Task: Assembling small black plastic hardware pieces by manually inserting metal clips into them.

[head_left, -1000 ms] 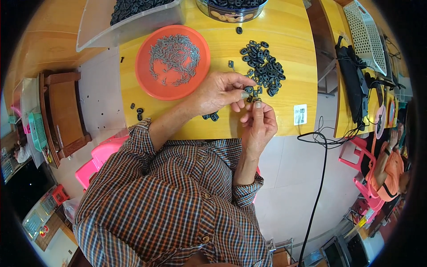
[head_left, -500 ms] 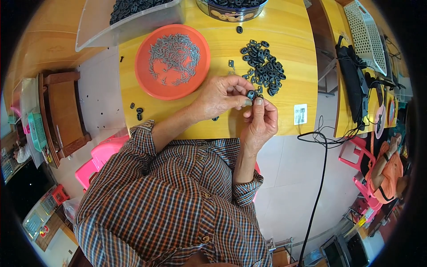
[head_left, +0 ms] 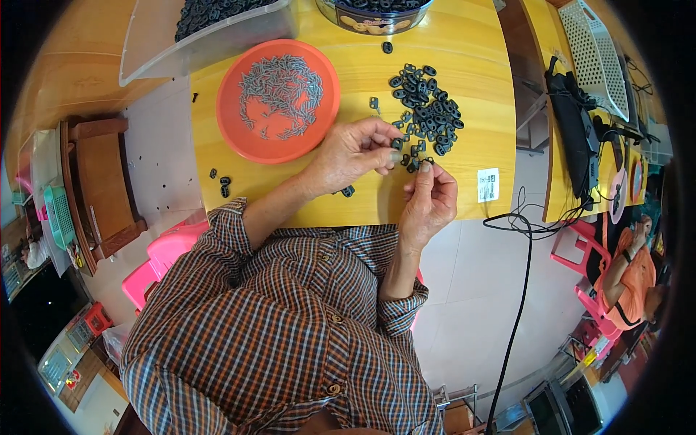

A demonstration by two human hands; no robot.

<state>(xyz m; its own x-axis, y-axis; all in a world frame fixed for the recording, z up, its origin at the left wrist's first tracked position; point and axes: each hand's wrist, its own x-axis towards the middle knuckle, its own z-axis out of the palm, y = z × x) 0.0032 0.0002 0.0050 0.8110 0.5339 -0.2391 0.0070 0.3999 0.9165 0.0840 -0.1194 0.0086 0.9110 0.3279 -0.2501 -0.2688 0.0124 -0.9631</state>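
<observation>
The left hand point(head_left: 355, 154) pinches a small black part point(head_left: 396, 143) at the pile point(head_left: 428, 109) edge on the yellow surface point(head_left: 449, 43); the right hand point(head_left: 429, 197) fingers point(head_left: 425, 168) press together on something tiny; these look light, stiff, best gripped by their rims.

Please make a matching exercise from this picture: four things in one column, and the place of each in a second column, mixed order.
Things:
1. orange round tray
2. heap of small black parts
3. white lattice basket
4. pink plastic stool

Places:
A. on the far table to the person's right
B. on the floor, left of the person, below the table edge
C. on the yellow table, left of the hands, holding thin grey pins
D. on the yellow table, just beyond the fingertips

Pairs: 1-C, 2-D, 3-A, 4-B
</observation>
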